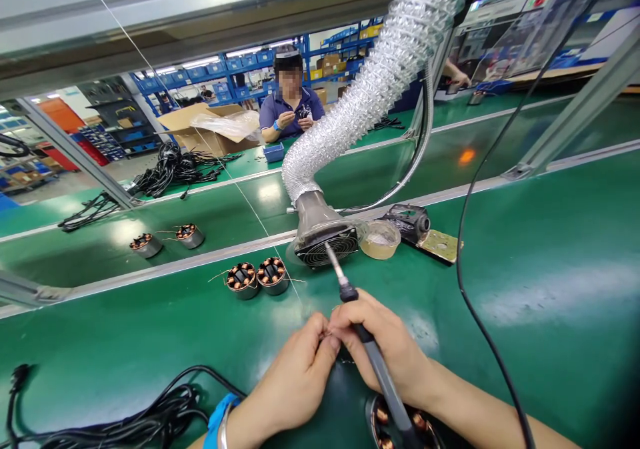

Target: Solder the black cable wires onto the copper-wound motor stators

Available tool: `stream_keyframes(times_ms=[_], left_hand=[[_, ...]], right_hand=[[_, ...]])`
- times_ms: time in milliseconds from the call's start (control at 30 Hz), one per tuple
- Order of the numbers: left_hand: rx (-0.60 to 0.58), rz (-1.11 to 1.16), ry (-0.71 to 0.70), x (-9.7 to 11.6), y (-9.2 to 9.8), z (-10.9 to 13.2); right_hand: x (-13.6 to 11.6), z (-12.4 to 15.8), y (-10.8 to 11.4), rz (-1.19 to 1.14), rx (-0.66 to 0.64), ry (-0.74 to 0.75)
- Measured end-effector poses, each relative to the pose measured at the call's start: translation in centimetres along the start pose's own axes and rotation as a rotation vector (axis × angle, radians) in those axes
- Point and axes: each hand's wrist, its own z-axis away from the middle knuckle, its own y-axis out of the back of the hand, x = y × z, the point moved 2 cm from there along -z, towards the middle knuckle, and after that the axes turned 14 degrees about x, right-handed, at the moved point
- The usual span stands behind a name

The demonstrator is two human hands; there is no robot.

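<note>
My right hand (387, 335) is wrapped round a soldering iron (377, 362), its tip pointing away from me toward the fume extractor's fan grille. The thumb and forefinger of that hand meet the fingertips of my left hand (295, 379), which is closed in a pinch; what lies between the fingertips is too small to make out. A thin pale strand (235, 182) runs down from above toward my hands. Below my right hand, partly hidden by it and the iron's handle, sits a motor stator (381, 414) with copper windings.
Two stators (245, 292) stand beside the fume extractor (320, 219) with its silver duct. Right of it are a tape roll (380, 241) and a soldering stand (413, 222). Black cables (145, 412) lie front left; one hangs at right. A co-worker (291, 105) sits opposite.
</note>
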Motion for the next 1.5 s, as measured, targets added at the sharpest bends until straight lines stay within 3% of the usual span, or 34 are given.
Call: stream_keyframes(times_ms=[133,300,467,633,800,900,1033,1267,1500], left_hand=[[0.024,0.038,-0.007,-0.1,0.6,-0.2],[-0.027,0.328,0.164,-1.2,0.0,-0.8],[-0.059,0.486,0.263,-1.4,-0.4,-1.1],[-0.051,0.430,0.227,-1.2,-0.1,-1.0],[0.008,0.296,0.104,-1.0,0.2,-1.0],[-0.057,0.484,0.231,-1.4,-0.2,-1.0],[-0.138,0.733,0.343,-1.8,-0.6,-1.1],[-0.199,0.800,0.412,-2.0,-0.7,-1.3],[0.011,0.742,0.395,-2.1,-1.0,-2.0]], right_hand=[[0.6,-0.2,0.9,0.024,0.023,0.003],[0.8,-0.6,1.1,0.029,-0.071,0.078],[0.9,-0.6,1.0,0.028,-0.065,0.097],[1.1,-0.5,0.9,-0.022,-0.101,0.086],[1.5,-0.3,1.0,-0.084,-0.081,-0.083],[1.7,-0.2,1.0,-0.112,-0.062,-0.102],[1.7,-0.3,1.0,-0.067,0.004,-0.021],[1.2,-0.6,0.6,-0.049,0.005,0.038],[1.3,-0.8,1.2,0.026,0.003,0.034]])
